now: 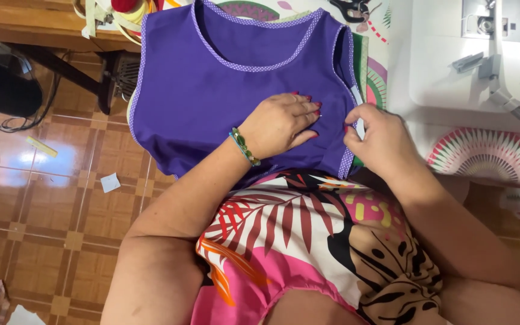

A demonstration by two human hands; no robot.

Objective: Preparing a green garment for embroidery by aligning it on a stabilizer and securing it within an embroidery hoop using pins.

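A purple sleeveless top [224, 78] with dotted lilac binding at neck and armholes lies spread flat in front of me. My left hand [281, 123], with a green bead bracelet at the wrist, rests flat on the fabric near the lower right side, fingers together pressing it down. My right hand [377, 135] pinches the right side edge of the top by the dotted binding [347, 159], thumb and fingers closed on the cloth. A white strip shows at that edge beside the fingers.
A white sewing machine [476, 54] stands at the right on a patterned table cover [489, 156]. Black scissors [350, 9] lie at the top edge. A wooden table [37, 24], cables and paper scraps [109, 182] are over the brown tiled floor at left.
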